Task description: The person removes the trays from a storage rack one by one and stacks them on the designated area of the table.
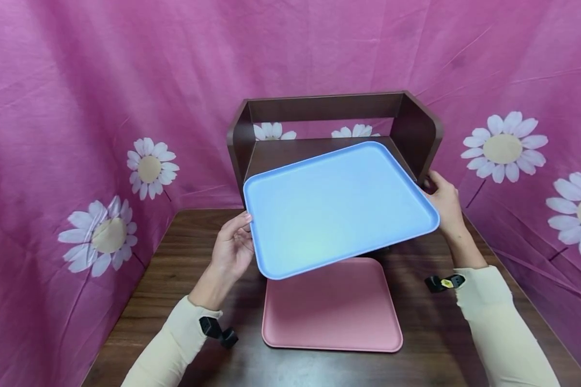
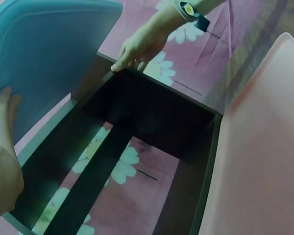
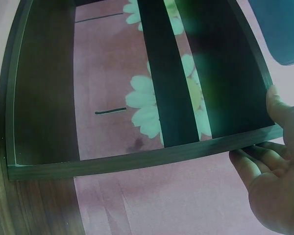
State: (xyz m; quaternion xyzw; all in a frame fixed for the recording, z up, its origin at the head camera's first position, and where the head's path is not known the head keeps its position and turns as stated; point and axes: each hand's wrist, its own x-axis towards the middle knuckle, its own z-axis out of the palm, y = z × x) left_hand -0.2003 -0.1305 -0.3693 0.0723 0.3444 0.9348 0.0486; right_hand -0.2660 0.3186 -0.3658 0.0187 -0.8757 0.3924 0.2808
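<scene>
A light-blue tray (image 1: 339,209) is held up and tilted in front of a dark brown wooden shelf (image 1: 326,103). My left hand (image 1: 232,244) holds it by its left edge; in the left wrist view, fingers (image 2: 4,115) lie against the underside of the tray (image 2: 54,58). At the shelf's right side, my right hand (image 1: 445,201) grips the front edge of the side panel. The right wrist view has this hand (image 3: 279,181) with the thumb inside the panel and the fingers outside. Whether the tray's far edge touches the shelf, I cannot tell.
A pink tray (image 1: 334,309) lies flat on the brown wood-grain table (image 1: 184,279), below and nearer than the blue one. Pink cloth (image 1: 198,64) with white daisies hangs behind and on both sides. The shelf's lower compartment (image 2: 157,103) is open at the front.
</scene>
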